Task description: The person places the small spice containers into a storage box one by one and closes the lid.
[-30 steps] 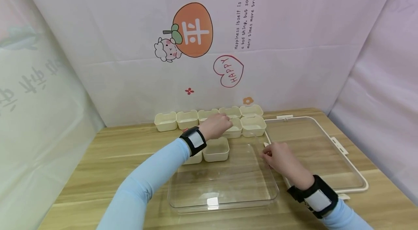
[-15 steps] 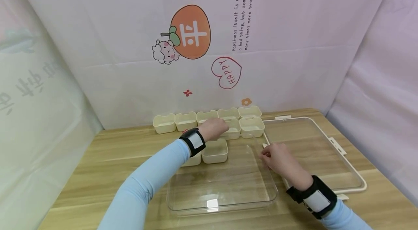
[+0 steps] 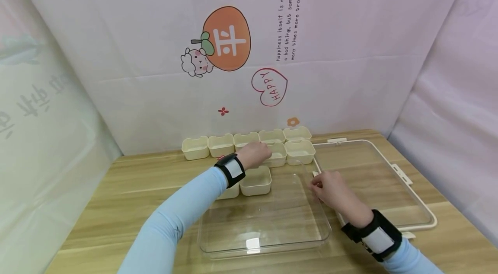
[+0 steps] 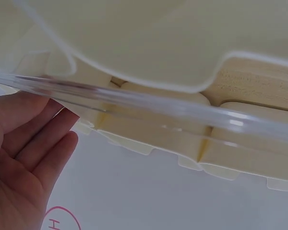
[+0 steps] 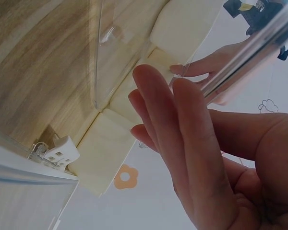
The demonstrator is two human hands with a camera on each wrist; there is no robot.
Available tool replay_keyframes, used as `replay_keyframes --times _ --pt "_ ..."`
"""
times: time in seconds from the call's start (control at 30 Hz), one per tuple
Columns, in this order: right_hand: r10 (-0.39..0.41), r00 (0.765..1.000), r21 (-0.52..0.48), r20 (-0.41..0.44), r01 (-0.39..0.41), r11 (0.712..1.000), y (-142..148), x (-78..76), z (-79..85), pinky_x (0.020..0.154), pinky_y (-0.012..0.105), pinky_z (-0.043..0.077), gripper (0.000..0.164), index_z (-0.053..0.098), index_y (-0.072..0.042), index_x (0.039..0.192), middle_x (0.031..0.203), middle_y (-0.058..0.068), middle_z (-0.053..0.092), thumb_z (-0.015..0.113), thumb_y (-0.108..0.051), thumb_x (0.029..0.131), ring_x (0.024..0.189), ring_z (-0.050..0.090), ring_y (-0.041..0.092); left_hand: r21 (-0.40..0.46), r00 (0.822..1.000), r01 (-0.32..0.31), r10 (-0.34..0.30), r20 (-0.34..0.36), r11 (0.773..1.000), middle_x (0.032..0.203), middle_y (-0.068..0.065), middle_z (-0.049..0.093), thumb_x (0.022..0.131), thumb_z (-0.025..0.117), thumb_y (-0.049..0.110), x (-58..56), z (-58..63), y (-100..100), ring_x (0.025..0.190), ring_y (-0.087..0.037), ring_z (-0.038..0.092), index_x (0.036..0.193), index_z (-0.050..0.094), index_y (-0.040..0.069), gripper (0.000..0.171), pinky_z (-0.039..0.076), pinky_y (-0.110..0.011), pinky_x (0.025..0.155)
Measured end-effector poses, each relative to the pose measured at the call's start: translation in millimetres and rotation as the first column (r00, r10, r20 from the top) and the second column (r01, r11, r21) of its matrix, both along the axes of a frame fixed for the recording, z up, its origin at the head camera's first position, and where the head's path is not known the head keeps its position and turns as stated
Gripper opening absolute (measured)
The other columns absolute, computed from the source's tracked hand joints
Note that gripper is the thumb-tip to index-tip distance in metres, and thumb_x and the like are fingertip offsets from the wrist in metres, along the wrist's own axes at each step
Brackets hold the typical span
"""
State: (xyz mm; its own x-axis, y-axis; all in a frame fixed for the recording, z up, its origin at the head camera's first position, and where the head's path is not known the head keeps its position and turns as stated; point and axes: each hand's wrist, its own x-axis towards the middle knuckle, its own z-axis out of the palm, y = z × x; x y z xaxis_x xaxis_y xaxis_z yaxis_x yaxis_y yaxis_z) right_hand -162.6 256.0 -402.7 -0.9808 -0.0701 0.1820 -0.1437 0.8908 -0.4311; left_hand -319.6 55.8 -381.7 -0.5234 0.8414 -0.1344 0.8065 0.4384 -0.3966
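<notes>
A clear plastic box (image 3: pixel 268 218) stands on the table before me, two cream bins inside it; one is the cream bin (image 3: pixel 255 181). My left hand (image 3: pixel 253 154) reaches over to the box's back rim and holds it; in the left wrist view, the rim (image 4: pixel 182 108) crosses by the fingertips, the exact grip partly hidden. With thumb and fingers my right hand (image 3: pixel 333 189) pinches the right rim (image 5: pixel 252 55) of the box. Just beyond the left hand are more cream bins, such as a near-row bin (image 3: pixel 300 152).
Several cream bins line the back of the table, with a far-left bin (image 3: pixel 195 148) at the row's end. To the right, a clear lid (image 3: pixel 389 183) with a white frame and clips lies flat. A printed cloth (image 3: pixel 155 105) hangs behind.
The head view has shifted slightly. Both hands stay at the box rim, and the bins and lid keep their places.
</notes>
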Motion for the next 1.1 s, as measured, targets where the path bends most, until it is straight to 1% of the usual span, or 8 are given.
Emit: replay_keyframes --times 0.07,0.27,0.33,0.5,0.6,0.77,0.9,1.1 --pt "0.000 1.000 0.000 0.001 0.000 1.000 0.1 -0.3 0.2 0.045 0.021 0.040 0.008 0.074 -0.002 0.081 0.054 -0.003 0.059 0.067 -0.006 0.083 0.047 0.050 0.006 0.004 1.000 0.001 -0.001 0.003 1.000 0.086 0.000 0.068 0.086 0.060 0.000 -0.1 0.0 -0.5 0.074 -0.010 0.059 0.087 0.067 0.012 0.014 0.051 -0.024 0.065" --pt "-0.005 1.000 -0.008 0.017 0.005 1.000 0.1 -0.6 0.6 0.047 0.022 0.041 0.010 0.074 -0.001 0.081 0.061 -0.001 0.062 0.067 -0.007 0.083 0.051 0.050 0.007 0.030 1.000 -0.009 0.008 0.018 1.000 0.084 0.001 0.067 0.088 0.058 -0.001 -1.7 -2.1 -2.7 0.070 -0.009 0.057 0.082 0.065 0.013 0.016 0.050 -0.024 0.062" --pt "-0.007 1.000 -0.010 0.021 0.007 1.000 0.1 -0.4 0.5 0.047 0.022 0.041 0.010 0.074 -0.001 0.082 0.063 0.000 0.063 0.067 -0.007 0.083 0.052 0.050 0.007 0.036 1.000 -0.006 0.005 0.011 0.999 0.085 0.001 0.067 0.088 0.059 -0.001 -1.5 -1.6 -3.5 0.071 -0.009 0.057 0.083 0.064 0.013 0.015 0.050 -0.024 0.062" --pt "-0.006 1.000 0.000 0.017 0.006 1.000 0.8 0.0 0.1 0.048 0.022 0.042 0.010 0.074 -0.001 0.082 0.065 0.002 0.065 0.067 -0.007 0.083 0.053 0.051 0.008 0.048 0.999 0.024 -0.023 -0.025 0.999 0.089 0.001 0.068 0.086 0.062 0.001 0.8 1.9 -5.5 0.079 -0.011 0.063 0.091 0.067 0.014 0.015 0.052 -0.025 0.066" --pt "-0.001 1.000 -0.001 0.015 0.001 1.000 1.2 0.5 0.3 0.048 0.022 0.042 0.010 0.074 -0.001 0.082 0.066 0.002 0.065 0.067 -0.008 0.083 0.053 0.051 0.008 0.058 0.998 0.042 -0.040 -0.039 0.997 0.092 0.001 0.068 0.086 0.062 0.002 2.8 3.9 -7.0 0.081 -0.012 0.064 0.095 0.068 0.014 0.016 0.053 -0.025 0.067" --pt "0.012 1.000 -0.002 0.009 -0.012 1.000 1.5 1.1 0.4 0.048 0.022 0.042 0.010 0.075 -0.001 0.081 0.064 0.001 0.065 0.068 -0.008 0.083 0.052 0.051 0.007 0.072 0.998 0.052 -0.048 -0.048 0.996 0.093 0.001 0.068 0.085 0.063 0.003 5.7 6.9 -10.0 0.083 -0.014 0.064 0.097 0.069 0.014 0.017 0.053 -0.026 0.067" --pt "0.017 1.000 -0.005 0.010 -0.017 1.000 1.3 1.7 0.7 0.048 0.021 0.041 0.011 0.075 -0.001 0.081 0.064 0.001 0.065 0.067 -0.008 0.084 0.052 0.050 0.006 0.086 0.996 0.064 -0.059 -0.066 0.994 0.094 0.001 0.068 0.087 0.062 0.005 6.2 7.4 -12.7 0.086 -0.014 0.065 0.098 0.069 0.014 0.016 0.053 -0.026 0.070" --pt "0.028 1.000 -0.006 0.010 -0.028 1.000 0.4 2.4 2.1 0.046 0.021 0.040 0.011 0.074 -0.002 0.080 0.061 -0.001 0.062 0.067 -0.008 0.084 0.051 0.049 0.006 0.128 0.995 0.073 -0.064 -0.072 0.989 0.092 0.001 0.068 0.089 0.058 0.004 6.8 9.4 -17.2 0.083 -0.013 0.064 0.097 0.068 0.014 0.017 0.053 -0.026 0.069"
